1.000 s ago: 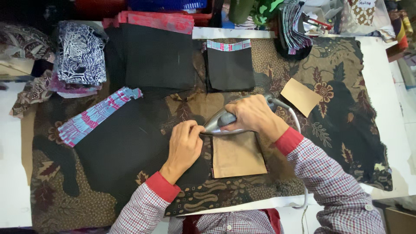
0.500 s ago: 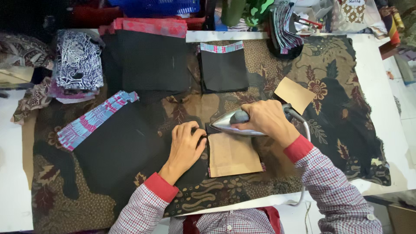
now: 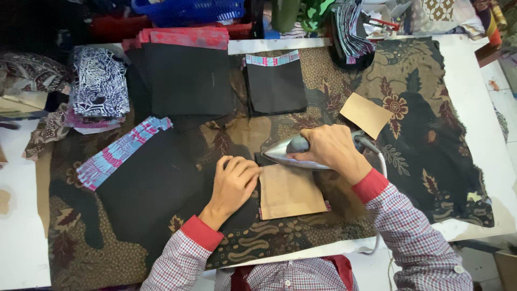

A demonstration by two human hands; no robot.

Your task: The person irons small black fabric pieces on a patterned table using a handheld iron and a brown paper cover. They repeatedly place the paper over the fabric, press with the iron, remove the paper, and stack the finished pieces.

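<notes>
Your right hand (image 3: 328,148) wraps the iron (image 3: 293,153) firmly — keep your flat, empty left hand (image 3: 234,180) pinning the black fabric (image 3: 156,188) beside the brown paper template (image 3: 288,191).

The right hand (image 3: 328,148) covers the handle and most of the body of the iron (image 3: 293,152). The blue basket (image 3: 188,9) and the fabric stacks at the top are cut off by the upper edge. The iron's cord (image 3: 383,178) disappears behind the right sleeve (image 3: 414,237).

Head camera looks down (close) at table (image 3: 484,97).
</notes>
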